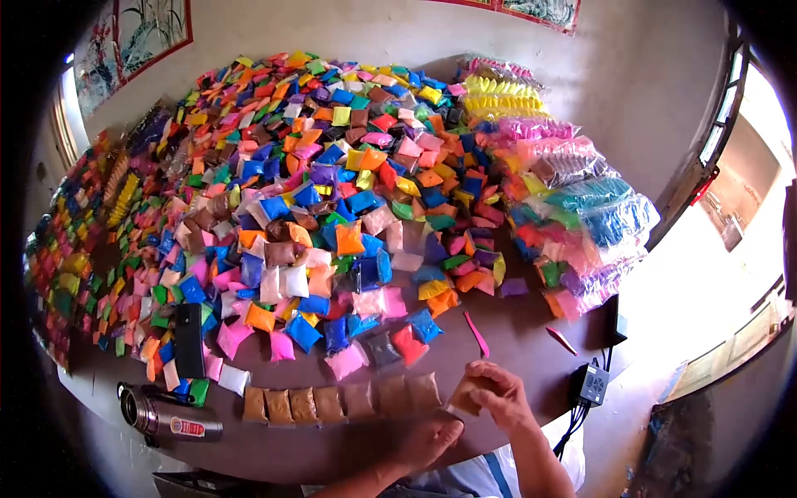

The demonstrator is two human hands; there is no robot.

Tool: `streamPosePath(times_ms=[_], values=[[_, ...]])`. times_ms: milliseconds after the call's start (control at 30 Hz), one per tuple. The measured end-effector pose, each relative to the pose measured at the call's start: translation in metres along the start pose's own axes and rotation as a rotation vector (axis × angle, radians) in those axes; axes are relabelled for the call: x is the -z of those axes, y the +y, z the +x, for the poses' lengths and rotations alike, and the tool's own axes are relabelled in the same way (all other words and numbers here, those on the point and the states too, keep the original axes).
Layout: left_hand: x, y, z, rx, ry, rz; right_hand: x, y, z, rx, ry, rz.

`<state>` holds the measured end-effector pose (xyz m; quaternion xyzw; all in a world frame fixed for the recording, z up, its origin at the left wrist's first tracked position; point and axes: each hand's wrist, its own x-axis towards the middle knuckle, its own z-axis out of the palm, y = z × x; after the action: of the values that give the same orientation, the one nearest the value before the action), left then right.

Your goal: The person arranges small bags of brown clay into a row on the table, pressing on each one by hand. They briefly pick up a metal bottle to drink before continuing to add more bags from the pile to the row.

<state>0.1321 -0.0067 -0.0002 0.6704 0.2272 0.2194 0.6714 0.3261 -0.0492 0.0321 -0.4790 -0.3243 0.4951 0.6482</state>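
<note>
A row of several brown packets (329, 404) lies along the front of the dark table. Just beyond its right end, my right hand (498, 397) pinches a small brown packet (466, 400) between thumb and fingers. My left hand (433, 440) is right below that packet, its fingers curled and the thumb toward the packet's lower edge; what it holds, if anything, is too small to make out. Behind the row, a red packet (408, 345) and a dark grey packet (383, 349) lie side by side.
A huge pile of colourful packets (332, 183) covers the table's back. Bagged bundles (581, 207) are stacked at right. A steel flask (178, 425) and black phone (189, 340) lie left. A pink tool (476, 334) and black box with cables (591, 384) are right.
</note>
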Motion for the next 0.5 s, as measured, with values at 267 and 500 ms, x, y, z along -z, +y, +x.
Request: streamPosePath(times_ms=[267,500], values=[[-0.013,0.011,0.0,-0.156,0.131,0.197,0.013,0.018,-0.031,-0.071,-0.072,0.155],[-0.014,0.027,0.002,-0.061,0.056,0.227,-0.006,0.033,-0.04,-0.225,0.073,0.077]])
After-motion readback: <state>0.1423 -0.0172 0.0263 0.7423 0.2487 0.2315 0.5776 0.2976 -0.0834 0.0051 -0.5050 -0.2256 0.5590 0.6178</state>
